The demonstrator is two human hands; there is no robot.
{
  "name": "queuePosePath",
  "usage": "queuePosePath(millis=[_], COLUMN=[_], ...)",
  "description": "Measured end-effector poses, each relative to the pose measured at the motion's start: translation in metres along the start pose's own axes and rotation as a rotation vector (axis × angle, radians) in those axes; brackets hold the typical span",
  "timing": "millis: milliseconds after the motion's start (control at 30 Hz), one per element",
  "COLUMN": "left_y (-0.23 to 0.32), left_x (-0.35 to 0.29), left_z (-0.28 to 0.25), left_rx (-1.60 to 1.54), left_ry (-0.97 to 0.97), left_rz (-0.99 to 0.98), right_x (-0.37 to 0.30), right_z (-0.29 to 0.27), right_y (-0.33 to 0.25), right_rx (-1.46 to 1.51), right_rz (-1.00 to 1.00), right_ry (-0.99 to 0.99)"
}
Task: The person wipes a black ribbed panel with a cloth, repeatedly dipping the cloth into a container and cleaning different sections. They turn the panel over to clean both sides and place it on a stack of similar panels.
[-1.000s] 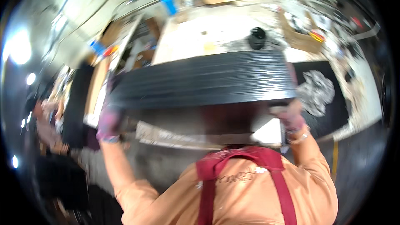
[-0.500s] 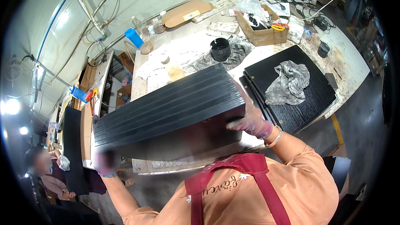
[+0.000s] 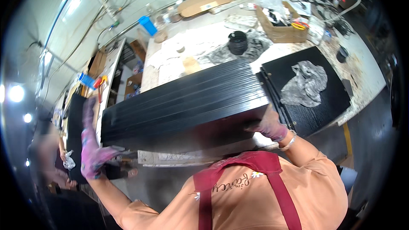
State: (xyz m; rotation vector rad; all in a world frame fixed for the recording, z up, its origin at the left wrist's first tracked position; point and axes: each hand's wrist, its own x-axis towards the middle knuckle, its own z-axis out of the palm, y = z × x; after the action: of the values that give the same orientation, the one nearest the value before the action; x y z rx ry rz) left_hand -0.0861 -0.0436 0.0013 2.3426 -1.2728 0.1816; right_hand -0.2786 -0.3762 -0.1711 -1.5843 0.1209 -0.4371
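Observation:
A long stack of black boards (image 3: 183, 102) lies slantwise over the front of the white-topped worktable, its grooved long side facing up. At its right end my right hand (image 3: 272, 127), in a stained pinkish glove, grips the corner, the thumb on the near face and the fingers partly hidden behind the end. My left hand (image 3: 93, 155), gloved too, is just off the left end, fingers stretched upward and thumb spread toward the boards. It holds nothing. To the right, a crumpled grey rag (image 3: 304, 84) rests on flat black panels (image 3: 330, 96).
Behind the boards stands a black tub (image 3: 237, 43) on a stained cloth. A cardboard box (image 3: 283, 32) with yellow-handled scissors (image 3: 300, 25) sits farther back, near cables and a small dark cup (image 3: 342, 54). At left, another person (image 3: 49, 153) holds a white cloth beside another black board (image 3: 76, 123).
My left hand has come off the left end of the stack, moved left and spread its fingers. My right hand keeps its grip. The whole view has shifted slightly.

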Motion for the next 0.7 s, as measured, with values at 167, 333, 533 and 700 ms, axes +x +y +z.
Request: queuePosePath(millis=[167,333,533,700], left_y=[0.012,0.030,0.016,0.020], left_x=[0.033,0.039,0.030,0.042], left_z=[0.000,0.009,0.012,0.017], left_rx=[0.300,0.275,0.311,0.272], left_ry=[-0.385,-0.371,-0.316,-0.308], left_rz=[0.041,0.042,0.017,-0.015], right_x=[-0.003,0.015,0.063,0.125], right_z=[-0.006,-0.042,-0.116,-0.129], right_y=[0.007,-0.020,-0.012,0.031], right_rx=[0.000,-0.158,-0.233,-0.266], right_rz=[0.155,-0.010,0.164,0.160], right_ry=[-0.027,-0.337,-0.266,-0.164])
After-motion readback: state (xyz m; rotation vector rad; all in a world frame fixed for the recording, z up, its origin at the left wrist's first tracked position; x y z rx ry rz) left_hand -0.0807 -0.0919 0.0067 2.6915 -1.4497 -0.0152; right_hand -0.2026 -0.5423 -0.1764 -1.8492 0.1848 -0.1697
